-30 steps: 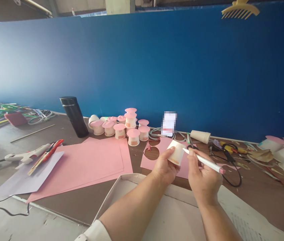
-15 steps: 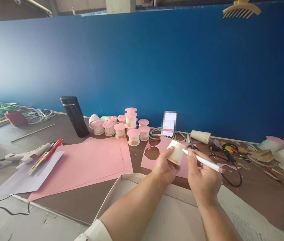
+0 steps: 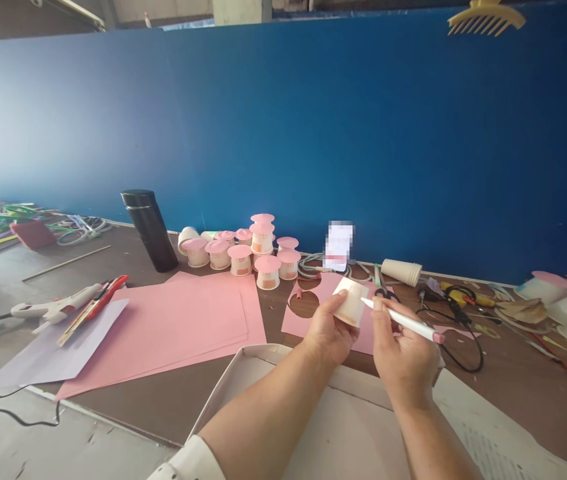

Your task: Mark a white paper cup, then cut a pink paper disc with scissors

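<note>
My left hand (image 3: 331,330) is closed around a small white paper cup (image 3: 349,299), turned upside down and tilted, with a coloured patch low on its side. Between the fingers of my right hand (image 3: 406,360) is a white marker pen (image 3: 413,325) with a pink end; its tip points at the cup's side, and I cannot tell whether it touches. Behind the hands lies a pink paper sheet (image 3: 293,325) with round holes cut in it. Several upturned cups with pink paper roofs (image 3: 268,272) and drawn doors and windows stand farther back, some stacked.
A cardboard box lid (image 3: 358,427) lies under my forearms. To the left are pink sheets (image 3: 188,320), a glue gun (image 3: 58,307), a red utility knife (image 3: 93,308) and a black flask (image 3: 149,230). A phone (image 3: 338,247) leans at the blue partition; stacked paper cups (image 3: 401,272) and cables are right.
My right hand and the marker pen have shifted slightly left along the cup. The left hand holds the cup almost as before.
</note>
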Available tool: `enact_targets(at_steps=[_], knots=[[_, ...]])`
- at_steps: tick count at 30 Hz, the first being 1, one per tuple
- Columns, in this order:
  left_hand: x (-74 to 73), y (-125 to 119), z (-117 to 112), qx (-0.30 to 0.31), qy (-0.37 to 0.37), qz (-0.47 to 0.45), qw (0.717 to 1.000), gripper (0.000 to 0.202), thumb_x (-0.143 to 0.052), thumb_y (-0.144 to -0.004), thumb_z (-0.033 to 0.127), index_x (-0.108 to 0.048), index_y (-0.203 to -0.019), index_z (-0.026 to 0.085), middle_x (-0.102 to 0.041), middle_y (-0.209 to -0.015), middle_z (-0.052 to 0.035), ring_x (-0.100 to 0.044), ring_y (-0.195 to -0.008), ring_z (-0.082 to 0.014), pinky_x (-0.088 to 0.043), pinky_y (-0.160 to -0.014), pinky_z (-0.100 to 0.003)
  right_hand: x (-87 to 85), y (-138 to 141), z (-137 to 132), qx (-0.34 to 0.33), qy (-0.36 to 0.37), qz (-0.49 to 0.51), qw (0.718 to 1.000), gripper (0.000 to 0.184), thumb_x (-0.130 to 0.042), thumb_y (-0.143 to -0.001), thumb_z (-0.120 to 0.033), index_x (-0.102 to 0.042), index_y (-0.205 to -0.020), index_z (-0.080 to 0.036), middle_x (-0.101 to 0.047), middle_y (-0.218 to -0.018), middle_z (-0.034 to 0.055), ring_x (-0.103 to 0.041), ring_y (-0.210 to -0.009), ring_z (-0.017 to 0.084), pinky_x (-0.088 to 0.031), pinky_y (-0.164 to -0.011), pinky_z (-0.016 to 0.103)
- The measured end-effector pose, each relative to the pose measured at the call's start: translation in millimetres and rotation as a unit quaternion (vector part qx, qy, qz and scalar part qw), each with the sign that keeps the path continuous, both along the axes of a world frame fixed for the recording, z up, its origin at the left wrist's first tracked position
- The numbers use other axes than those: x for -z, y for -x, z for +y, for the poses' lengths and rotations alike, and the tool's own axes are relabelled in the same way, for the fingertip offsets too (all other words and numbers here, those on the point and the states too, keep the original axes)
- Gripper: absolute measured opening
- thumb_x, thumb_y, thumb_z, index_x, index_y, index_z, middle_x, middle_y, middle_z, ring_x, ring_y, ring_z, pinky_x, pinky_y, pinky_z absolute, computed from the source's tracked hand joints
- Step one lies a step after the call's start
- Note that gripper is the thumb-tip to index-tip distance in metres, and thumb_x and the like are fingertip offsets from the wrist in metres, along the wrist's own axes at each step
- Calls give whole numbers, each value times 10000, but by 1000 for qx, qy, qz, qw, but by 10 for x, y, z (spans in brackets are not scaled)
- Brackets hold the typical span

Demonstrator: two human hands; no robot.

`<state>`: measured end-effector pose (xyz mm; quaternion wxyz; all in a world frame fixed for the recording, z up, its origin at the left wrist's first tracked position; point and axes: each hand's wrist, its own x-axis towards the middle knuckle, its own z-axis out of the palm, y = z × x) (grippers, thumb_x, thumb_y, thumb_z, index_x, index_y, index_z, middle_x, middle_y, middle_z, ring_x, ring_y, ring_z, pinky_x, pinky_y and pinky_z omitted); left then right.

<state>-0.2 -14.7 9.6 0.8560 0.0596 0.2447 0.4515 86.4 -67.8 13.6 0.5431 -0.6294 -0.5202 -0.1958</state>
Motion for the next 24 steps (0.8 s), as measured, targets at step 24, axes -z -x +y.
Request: enact_targets(at_steps=[24], knots=[[19, -7, 20, -21, 9, -1, 1000, 325, -756, -662, 242, -652, -955, 148, -682, -932, -50, -612, -774, -119, -433, -591, -196, 9, -11, 21, -17, -2, 14, 1000, 318, -563, -873, -403, -727, -860, -131, -736, -790, 110, -679, -696, 205, -490, -627, 270]])
